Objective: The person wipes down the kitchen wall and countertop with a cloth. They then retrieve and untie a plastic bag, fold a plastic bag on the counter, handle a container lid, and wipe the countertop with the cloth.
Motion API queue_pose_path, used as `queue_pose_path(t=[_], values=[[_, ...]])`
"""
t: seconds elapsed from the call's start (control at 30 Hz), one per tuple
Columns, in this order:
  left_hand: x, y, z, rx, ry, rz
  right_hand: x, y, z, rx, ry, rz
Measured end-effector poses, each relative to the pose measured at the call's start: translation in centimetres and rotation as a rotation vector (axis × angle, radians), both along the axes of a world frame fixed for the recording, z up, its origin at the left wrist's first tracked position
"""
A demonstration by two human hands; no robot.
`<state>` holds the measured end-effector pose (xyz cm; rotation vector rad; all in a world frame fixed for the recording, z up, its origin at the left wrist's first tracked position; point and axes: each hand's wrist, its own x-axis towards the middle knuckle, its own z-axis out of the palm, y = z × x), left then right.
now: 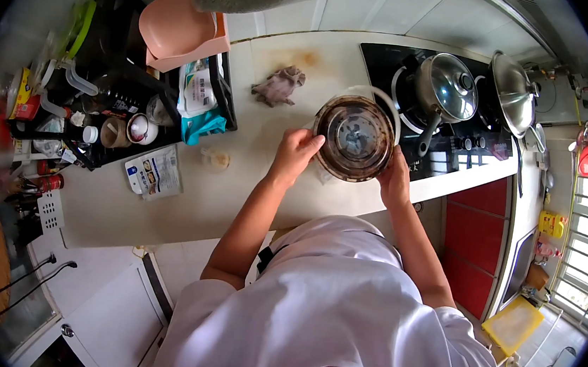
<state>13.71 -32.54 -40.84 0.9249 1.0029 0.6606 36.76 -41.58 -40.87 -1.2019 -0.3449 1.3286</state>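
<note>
Both my hands hold a round, brownish see-through glass dish or lid (355, 138) above the counter; which of the two it is, I cannot tell. My left hand (298, 157) grips its left rim with the thumb on top. At its lower right rim, my right hand (395, 180) is closed around the edge, fingers partly hidden. Behind the glass piece shows the pale rim of another round vessel (390, 108), mostly covered. A crumpled greyish-brown cloth (278, 86) lies on the counter beyond my left hand.
Right of my hands, a lidded saucepan (448, 86) and a lidded pan (513, 95) sit on the black stove (384, 56). A small clear cup (217, 159) and a printed packet (153, 173) lie left on the counter (236, 199). A black rack (155, 85) holds jars and pink containers (181, 31).
</note>
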Motion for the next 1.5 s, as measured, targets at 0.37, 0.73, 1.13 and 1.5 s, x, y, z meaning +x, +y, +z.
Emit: queue_pose_path(t=[0.37, 0.73, 1.13, 1.5], values=[[-0.5, -0.2, 0.4, -0.104, -0.063, -0.015, -0.4, 0.3, 0.1, 0.125, -0.435, -0.092], [-0.3, -1.3, 0.1, -0.105, -0.073, 0.063, -2.4, -0.4, 4.7, 0.237, -1.36, -0.06], [-0.7, -1.7, -2.6, -0.227, -0.24, 0.266, -4.8, 3.7, 13.0, 0.366, -1.325, 0.356], [1.5, -0.8, -8.5, 0.486, 0.844, 0.151, -3.8, 6.4, 13.4, 0.202, -0.825, 0.498]])
